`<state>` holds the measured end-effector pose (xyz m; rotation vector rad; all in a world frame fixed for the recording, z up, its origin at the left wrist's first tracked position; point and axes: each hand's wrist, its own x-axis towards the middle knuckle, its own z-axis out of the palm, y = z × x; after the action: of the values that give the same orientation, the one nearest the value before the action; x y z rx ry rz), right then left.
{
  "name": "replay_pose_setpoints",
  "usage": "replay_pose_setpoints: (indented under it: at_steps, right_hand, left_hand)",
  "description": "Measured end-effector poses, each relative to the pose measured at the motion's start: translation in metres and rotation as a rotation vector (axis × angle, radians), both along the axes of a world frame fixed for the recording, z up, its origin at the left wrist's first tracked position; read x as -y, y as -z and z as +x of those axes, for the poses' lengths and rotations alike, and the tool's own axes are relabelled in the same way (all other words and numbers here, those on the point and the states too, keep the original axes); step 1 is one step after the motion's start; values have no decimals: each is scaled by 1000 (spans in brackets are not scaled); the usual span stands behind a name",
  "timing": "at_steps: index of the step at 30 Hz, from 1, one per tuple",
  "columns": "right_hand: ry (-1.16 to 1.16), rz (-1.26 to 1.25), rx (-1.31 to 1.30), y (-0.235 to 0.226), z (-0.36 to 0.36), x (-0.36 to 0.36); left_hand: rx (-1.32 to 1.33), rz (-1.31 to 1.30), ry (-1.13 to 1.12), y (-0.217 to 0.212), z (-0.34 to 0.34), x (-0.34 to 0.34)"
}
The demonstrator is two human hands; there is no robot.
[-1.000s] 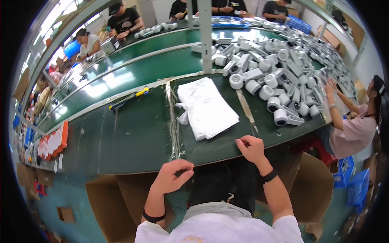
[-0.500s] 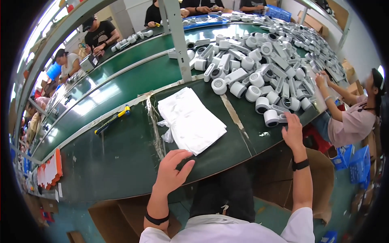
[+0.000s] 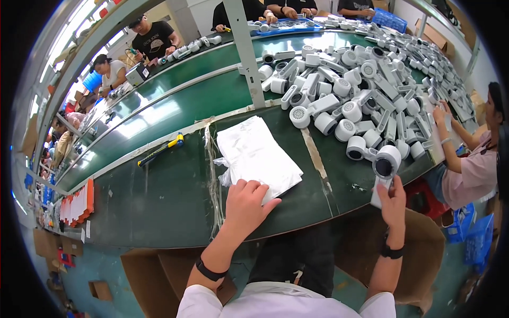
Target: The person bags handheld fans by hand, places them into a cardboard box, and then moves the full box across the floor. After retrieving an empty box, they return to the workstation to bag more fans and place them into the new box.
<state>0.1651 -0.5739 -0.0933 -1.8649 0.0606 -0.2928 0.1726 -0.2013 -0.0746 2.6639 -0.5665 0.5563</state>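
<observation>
My right hand point(image 3: 394, 209) is closed round the handle of a white hair dryer point(image 3: 390, 155), held over the table's near edge on the right. Its round head points away from me, with a dark opening showing. My left hand point(image 3: 245, 209) lies on the near edge of a stack of white plastic bags point(image 3: 257, 153), fingers stretched and thumb apart. Behind the held dryer spreads a large heap of similar white and grey hair dryers point(image 3: 351, 111).
A yellow and black tool point(image 3: 161, 150) lies left of the bags on the dark green table point(image 3: 154, 206). Orange-edged cards point(image 3: 78, 205) stand at the far left. A metal post point(image 3: 249, 58) rises behind the bags. A person point(image 3: 473, 164) works at the right; open cardboard boxes point(image 3: 154, 275) sit below.
My right hand has taken a hair dryer from the near edge of the heap and drawn it toward me. My left hand has moved forward onto the bags. The whole view has shifted slightly.
</observation>
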Motion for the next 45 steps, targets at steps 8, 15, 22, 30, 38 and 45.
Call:
replay_pose_setpoints:
  at_steps: [8, 15, 22, 30, 38, 45]
  right_hand:
    - [-377, 767, -120, 12, -21, -114]
    - [-257, 646, -163, -1, -1, -163]
    - [-200, 557, -178, 1, 8, -177]
    - [-178, 495, -160, -2, 12, -181]
    - [-190, 506, -159, -9, 12, -188]
    - [-215, 553, -171, -13, 14, -204]
  left_hand:
    - [-41, 48, -75, 12, 14, 15]
    - [-75, -53, -85, 12, 22, 19]
    - [-170, -273, -53, 17, 30, 3]
    - [-253, -95, -4, 9, 31, -2]
    - [-441, -563, -55, 1, 40, -15]
    - [-514, -838, -20, 2, 40, -14]
